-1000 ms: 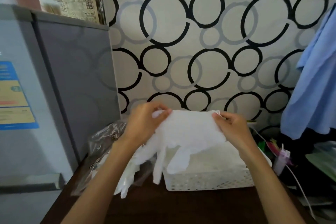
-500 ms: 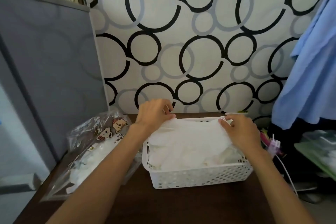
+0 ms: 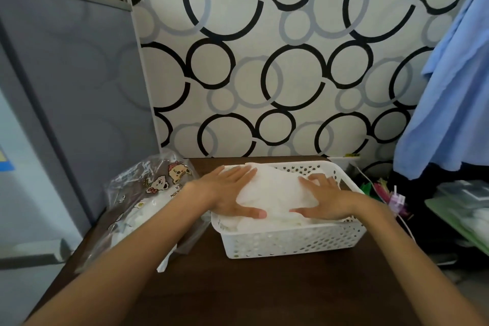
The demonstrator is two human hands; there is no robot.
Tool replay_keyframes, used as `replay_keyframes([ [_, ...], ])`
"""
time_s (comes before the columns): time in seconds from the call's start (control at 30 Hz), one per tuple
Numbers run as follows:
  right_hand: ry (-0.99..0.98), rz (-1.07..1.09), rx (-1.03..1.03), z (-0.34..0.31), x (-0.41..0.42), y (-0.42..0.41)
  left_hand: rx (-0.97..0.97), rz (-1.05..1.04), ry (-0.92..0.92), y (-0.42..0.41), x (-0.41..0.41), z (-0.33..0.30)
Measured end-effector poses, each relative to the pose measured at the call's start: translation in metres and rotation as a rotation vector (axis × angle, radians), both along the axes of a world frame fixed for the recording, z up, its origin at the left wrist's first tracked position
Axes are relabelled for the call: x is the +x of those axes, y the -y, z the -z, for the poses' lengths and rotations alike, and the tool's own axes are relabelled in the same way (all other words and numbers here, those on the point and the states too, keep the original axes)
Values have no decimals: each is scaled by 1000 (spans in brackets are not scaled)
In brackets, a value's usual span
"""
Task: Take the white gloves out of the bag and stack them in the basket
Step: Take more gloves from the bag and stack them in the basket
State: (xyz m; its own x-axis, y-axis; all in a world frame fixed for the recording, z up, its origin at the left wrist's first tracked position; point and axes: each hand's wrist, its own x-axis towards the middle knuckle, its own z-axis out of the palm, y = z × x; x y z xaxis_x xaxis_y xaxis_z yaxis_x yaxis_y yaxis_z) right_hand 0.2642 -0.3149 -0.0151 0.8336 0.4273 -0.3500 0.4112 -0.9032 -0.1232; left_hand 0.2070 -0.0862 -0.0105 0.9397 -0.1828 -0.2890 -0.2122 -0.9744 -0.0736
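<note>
**Glove laid on the stack and pressed flat; bag not yet emptied**

Step in hand: a white glove (image 3: pixel 275 190) is being flattened on top of the pile of white gloves inside the white perforated basket (image 3: pixel 291 243), which stands at centre frame on the dark wooden table (image 3: pixel 238 294). The placing of this glove is judged to be at its close.

Location of task items: the clear plastic bag (image 3: pixel 148 201), printed with cartoon figures, lies at lower left of the frame, just beside the basket's left wall. White material is seen through the plastic, so more gloves are judged to remain inside; their number cannot be told.

Hand pose: the left hand (image 3: pixel 232 193) is laid palm down over the left part of the glove, fingers straight and pointed toward the upper right, thumb stretched along the near side. The right hand (image 3: pixel 322 198) is laid palm down on the right part, fingers spread and slightly bent, thumb extended leftward toward the other thumb. Nothing is gripped by either hand; the glove is only pressed. Both forearms enter from the bottom corners of the frame.

Next move, as judged: both hands are to be lifted without dragging the top glove, and one hand is to be taken to the bag's mouth for another glove.
</note>
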Motion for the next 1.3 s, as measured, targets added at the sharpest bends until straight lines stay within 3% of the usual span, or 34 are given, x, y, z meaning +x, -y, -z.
replay_keyframes([
  [0.13, -44, -14, -1, 4, 12, 6, 61, -41, -42, 7, 2, 11],
  [0.23, -50, -2, 114, 1, 12, 9, -19, -45, -21, 7, -1, 4],
  [0.3, -55, 36, 276, -7, 9, 13, -157, -56, 35, 0, -8, -6],
  [0.43, 81, 73, 531, -21, -1, 18, -688, -182, 265, -41, -48, -21],
  [0.53, 235, 40, 611, -25, -19, -1, -780, -247, 455, -88, -81, -17],
  [0.7, 236, -179, 686, -26, -80, -79, -669, -402, 196, -133, -108, -3],
  [0.8, 212, -310, 655, -18, -109, -125, -663, -400, 260, -139, -105, 1],
  [0.93, 341, -477, 502, 1, -126, -170, -687, -372, 321, -147, -100, 3],
  [1.13, 459, -531, 50, 7, -126, -199, -837, -361, 452, -147, -101, 2],
  [1.2, 464, -539, 59, 4, -124, -202, -829, -379, 493, -147, -99, 3],
  [1.3, 411, -437, 277, -6, -116, -199, -857, -363, 461, -146, -101, 4],
])
